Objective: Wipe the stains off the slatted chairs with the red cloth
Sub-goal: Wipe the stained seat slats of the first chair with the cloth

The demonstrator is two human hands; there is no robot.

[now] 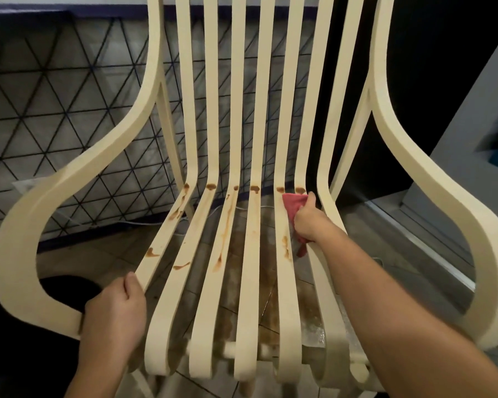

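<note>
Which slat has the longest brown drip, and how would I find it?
Start at the cream slatted chair and look down at its seat. Counting from the side the left hand grips, take the third slat. Its neighbours carry only blotches, while a thin brown streak runs far down this one.

a cream slatted chair (249, 254) stands upright, brown stains (226, 222) streaking its seat slats and dotting the back bend. the bunched red cloth (292, 206) lies on a right-side slat there.
</note>
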